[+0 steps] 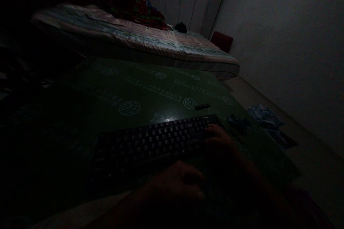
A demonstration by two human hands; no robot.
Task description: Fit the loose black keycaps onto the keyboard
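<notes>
The room is very dark. A black keyboard point(156, 139) lies on a green mat printed with globe marks point(129, 93). My right hand point(219, 139) rests on the keyboard's right end, its fingers lying over the keys. My left hand point(178, 182) sits just in front of the keyboard's front edge, fingers curled in towards the palm. Whether anything is inside those fingers is hidden by the dark.
A small dark bar-shaped object point(202, 106) lies on the mat behind the keyboard. A dark lump point(238, 121) sits at the mat's right edge and crumpled bluish plastic point(264, 116) on the floor beyond. A mattress point(139, 39) with bedding lies behind, near the wall point(282, 43).
</notes>
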